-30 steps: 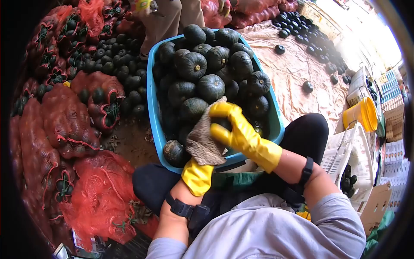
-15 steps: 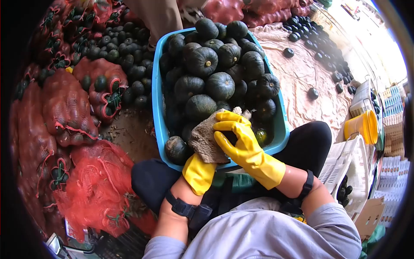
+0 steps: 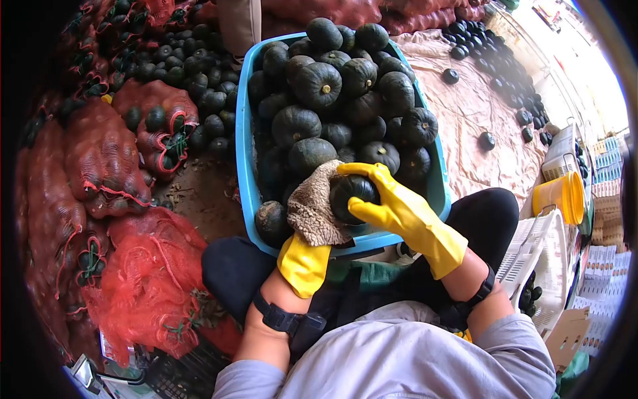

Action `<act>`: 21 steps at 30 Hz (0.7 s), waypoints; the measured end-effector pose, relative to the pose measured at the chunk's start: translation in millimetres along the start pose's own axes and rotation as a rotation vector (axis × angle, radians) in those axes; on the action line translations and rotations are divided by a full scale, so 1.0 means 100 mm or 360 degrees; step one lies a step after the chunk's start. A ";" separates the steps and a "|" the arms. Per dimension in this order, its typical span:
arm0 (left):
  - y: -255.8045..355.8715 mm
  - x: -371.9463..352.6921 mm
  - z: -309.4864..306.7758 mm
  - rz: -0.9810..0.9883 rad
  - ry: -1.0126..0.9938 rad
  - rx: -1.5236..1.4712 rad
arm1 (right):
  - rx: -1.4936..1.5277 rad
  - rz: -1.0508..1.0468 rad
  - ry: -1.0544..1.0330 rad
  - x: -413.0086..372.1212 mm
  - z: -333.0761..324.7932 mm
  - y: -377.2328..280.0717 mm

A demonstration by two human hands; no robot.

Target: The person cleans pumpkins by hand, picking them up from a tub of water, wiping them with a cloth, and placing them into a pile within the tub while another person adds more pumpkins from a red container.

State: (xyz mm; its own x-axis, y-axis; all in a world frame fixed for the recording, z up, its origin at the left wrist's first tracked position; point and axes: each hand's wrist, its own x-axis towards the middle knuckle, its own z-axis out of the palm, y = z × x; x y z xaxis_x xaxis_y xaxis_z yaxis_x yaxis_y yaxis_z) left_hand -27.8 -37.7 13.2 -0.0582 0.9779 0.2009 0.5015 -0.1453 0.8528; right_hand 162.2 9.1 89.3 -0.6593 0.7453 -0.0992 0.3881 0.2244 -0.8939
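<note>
A dark green squash (image 3: 352,197) is held over the near edge of a blue tub (image 3: 244,159) heaped with similar squashes (image 3: 318,85). My right hand (image 3: 399,206), in a yellow rubber glove, wraps round the squash's right side and top. A brown fuzzy cloth (image 3: 318,205) covers the fingers of my left hand (image 3: 304,266); only the yellow cuff and wrist show. The cloth presses against the squash's left side. Just left of the cloth, a duller squash (image 3: 271,221) lies inside the tub.
Red mesh sacks (image 3: 106,159) of squashes and a loose red net (image 3: 156,279) lie at the left. Someone's leg (image 3: 240,26) stands behind the tub. At the right are a yellow bucket (image 3: 557,198), a white crate (image 3: 548,266) and squashes on a pinkish sheet (image 3: 458,133).
The held squash now shows between my hands. My right hand has moved slightly right and opened wider round it, and the cloth has shifted to its left side. The person's leg behind has moved.
</note>
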 end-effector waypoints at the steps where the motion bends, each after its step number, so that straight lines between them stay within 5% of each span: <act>1: -0.09 0.00 0.13 0.0015 0.0055 -0.0072 | 0.0373 0.0107 0.0030 0.01 0.06 0.08; 3: -0.01 0.03 0.25 0.0067 0.0218 0.0372 | 0.0545 -0.0023 0.0432 0.11 0.32 0.33; 5: 0.19 -0.03 0.30 -0.0343 0.0325 -0.0185 | 0.0889 -0.0262 0.0763 0.21 0.67 0.62; 7: 0.21 -0.08 0.20 -0.0303 0.0264 -0.0144 | 0.0097 -0.0203 0.0374 0.15 0.31 0.56; 9: 0.11 -0.10 0.06 -0.0154 0.0145 -0.0061 | -0.0551 -0.0345 0.0337 0.08 0.32 0.37; 10: 0.07 -0.11 0.03 -0.0122 0.0106 -0.0038 | -0.0397 -0.0457 0.0261 0.06 0.24 0.35; 13: -0.01 -0.04 0.06 -0.0076 0.0104 -0.0025 | 0.0462 0.0540 -0.0084 0.06 0.04 -0.05; 15: 0.03 -0.03 0.16 -0.0089 0.0166 -0.0010 | -0.0615 -0.0613 0.0253 -0.03 0.35 0.70; 16: 0.11 -0.04 0.20 -0.0116 0.0210 0.0000 | -0.0316 -0.0419 0.0410 -0.01 0.63 1.13; 17: 0.16 -0.06 0.19 -0.0133 0.0225 -0.0012 | 0.0698 0.0059 0.0353 0.05 0.60 0.83; 18: 0.24 -0.09 0.21 -0.0154 0.0246 -0.0014 | 0.1760 0.0496 0.0641 0.11 0.58 0.52; 19: 0.25 -0.10 0.21 -0.0166 0.0260 -0.0015 | 0.0331 0.0060 0.0503 0.20 0.41 0.64; 21: 0.18 -0.12 0.09 -0.0088 0.0166 0.0015 | -0.0258 -0.0054 0.0269 0.06 0.18 0.43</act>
State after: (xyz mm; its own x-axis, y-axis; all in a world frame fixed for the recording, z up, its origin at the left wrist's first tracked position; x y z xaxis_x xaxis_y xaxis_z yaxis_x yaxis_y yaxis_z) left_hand -10.2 -50.3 22.0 -0.1754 0.9633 0.2031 0.5031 -0.0897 0.8596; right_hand 163.6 12.0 42.0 -0.5618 0.8271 0.0168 0.4747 0.3389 -0.8123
